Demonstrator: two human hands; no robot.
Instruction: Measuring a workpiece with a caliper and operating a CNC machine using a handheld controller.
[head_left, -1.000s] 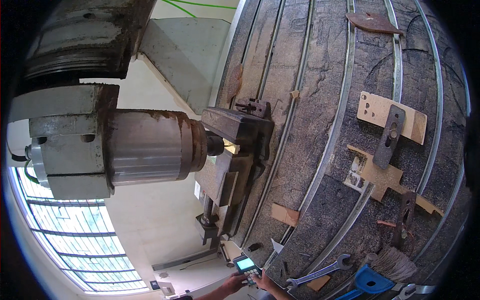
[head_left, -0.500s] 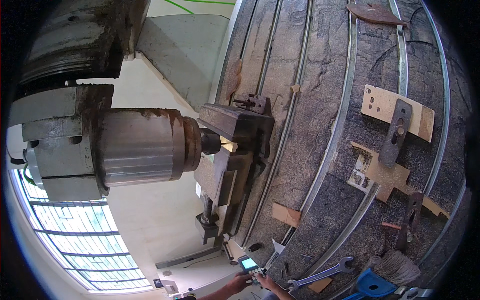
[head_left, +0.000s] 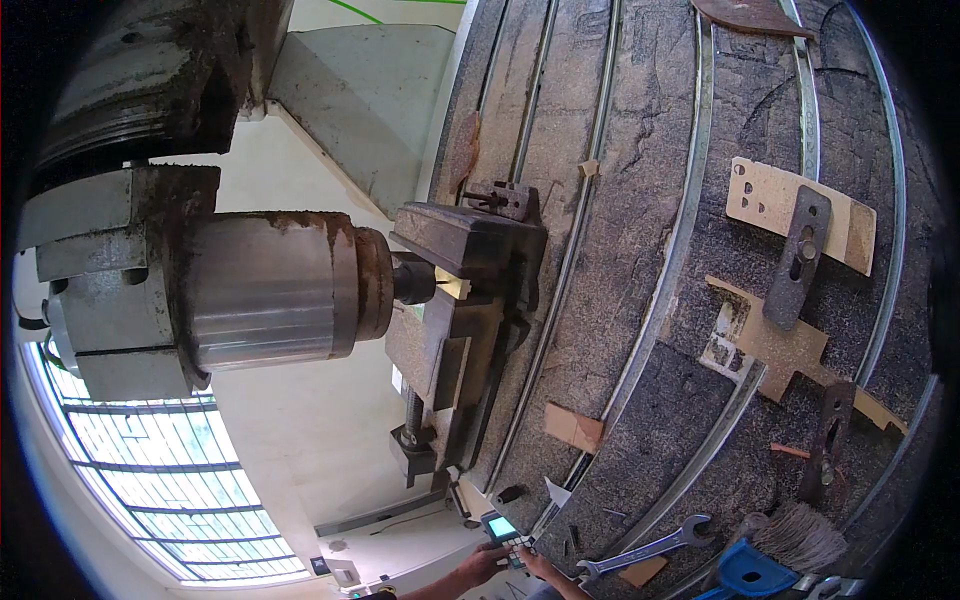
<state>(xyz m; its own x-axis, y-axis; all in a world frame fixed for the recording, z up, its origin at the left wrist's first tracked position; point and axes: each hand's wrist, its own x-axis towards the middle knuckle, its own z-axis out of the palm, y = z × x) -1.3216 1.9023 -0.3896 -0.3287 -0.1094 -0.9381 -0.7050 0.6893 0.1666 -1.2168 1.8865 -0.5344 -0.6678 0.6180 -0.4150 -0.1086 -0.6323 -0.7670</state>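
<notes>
At the bottom of the head view, my left hand (head_left: pixel 484 565) grips the left side of a handheld controller (head_left: pixel 501 527) with a lit screen and a keypad. My right hand (head_left: pixel 541 567) holds its lower right part, with fingers at the keys. Above them, a metal spindle (head_left: pixel 265 290) lies across the picture; its dark tool holder (head_left: pixel 413 280) ends in a thin bit close to a small yellowish workpiece (head_left: pixel 456 287). That piece sits between the jaws of a dark vise (head_left: pixel 462 240). From here I cannot tell whether the bit touches it.
On the dusty slotted bed (head_left: pixel 640 200) lie a combination wrench (head_left: pixel 645 548), a blue dustpan (head_left: pixel 750 570), a brush (head_left: pixel 800 537) and a tan board offcut (head_left: pixel 573 427). Metal clamps (head_left: pixel 797 260) rest on cut boards (head_left: pixel 800 205) at the right. A barred window (head_left: pixel 170 480) is at lower left.
The whole view has shifted slightly, and the spindle appears a little farther left. Both hands stay on the controller, and the workpiece remains in the vise.
</notes>
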